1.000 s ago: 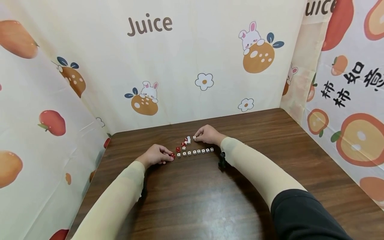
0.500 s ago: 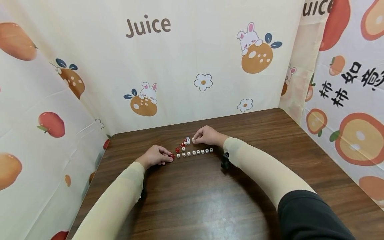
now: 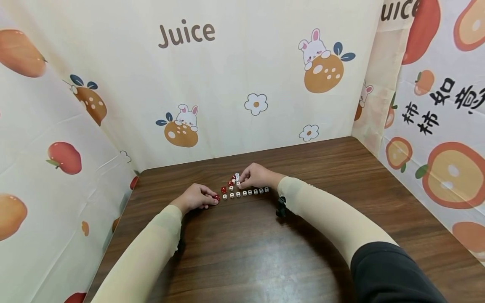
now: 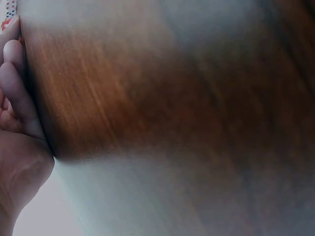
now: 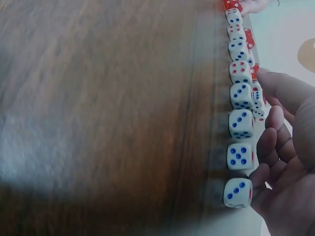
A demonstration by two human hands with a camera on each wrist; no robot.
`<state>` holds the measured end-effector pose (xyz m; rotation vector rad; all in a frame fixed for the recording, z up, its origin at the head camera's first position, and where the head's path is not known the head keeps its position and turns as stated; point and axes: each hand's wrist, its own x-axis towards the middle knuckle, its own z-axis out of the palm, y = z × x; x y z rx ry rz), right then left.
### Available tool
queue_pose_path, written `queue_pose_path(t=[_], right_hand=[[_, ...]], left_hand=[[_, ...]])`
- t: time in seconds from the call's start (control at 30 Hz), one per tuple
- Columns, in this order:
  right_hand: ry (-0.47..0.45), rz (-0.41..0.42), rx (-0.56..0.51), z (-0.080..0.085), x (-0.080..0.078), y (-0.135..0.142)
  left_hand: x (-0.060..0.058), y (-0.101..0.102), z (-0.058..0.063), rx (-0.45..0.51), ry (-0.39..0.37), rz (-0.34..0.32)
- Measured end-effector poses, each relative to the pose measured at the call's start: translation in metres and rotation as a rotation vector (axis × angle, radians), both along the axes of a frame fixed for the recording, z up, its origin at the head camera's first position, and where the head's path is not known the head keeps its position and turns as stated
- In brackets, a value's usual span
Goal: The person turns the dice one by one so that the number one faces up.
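Note:
My left hand [image 3: 194, 196] pinches a red die [image 3: 217, 197] at the left end of a row of white dice [image 3: 244, 193]. My right hand [image 3: 256, 176] holds a white die [image 3: 238, 184] by its fingertips, behind that row and beside a small cluster of red and white dice. In the right wrist view, the row of white dice [image 5: 240, 123] runs alongside my right hand [image 5: 290, 142], whose fingertips partly hide the dice behind. The left wrist view catches only part of my left hand [image 4: 19, 98], with a red die [image 4: 6, 23] at its fingertips.
Between row and cluster lie a loose red die [image 3: 224, 190] and a white die [image 3: 231, 188]. The brown wooden table [image 3: 235, 248] stretches toward me. Printed cloth [image 3: 227, 75] stands along its back and sides.
My right hand has moved left and toward me with the white die, from the right of the cluster to its near side. My left hand has stayed at the red die.

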<state>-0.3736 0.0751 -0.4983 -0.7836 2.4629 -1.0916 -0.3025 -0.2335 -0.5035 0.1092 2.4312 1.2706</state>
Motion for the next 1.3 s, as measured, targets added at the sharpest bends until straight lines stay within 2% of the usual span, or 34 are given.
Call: queue_pose_path(t=[0.37,0.8,1.17,1.3], right_hand=[[0.049,-0.010,0.086,-0.002,0.004,-0.008],[0.036,-0.029,0.117,0.001,0.010,-0.011],[0.029,-0.018,0.095,0.002,0.005,-0.009],[0.019,-0.053,0.051,0.001,-0.002,-0.004]], left_hand=[[0.000,0.000,0.000,-0.014,0.000,-0.007],[0.000,0.001,0.001,-0.011,-0.002,-0.005],[0.000,0.001,0.001,-0.015,-0.002,0.000],[-0.001,0.001,0.001,-0.015,-0.005,0.001]])
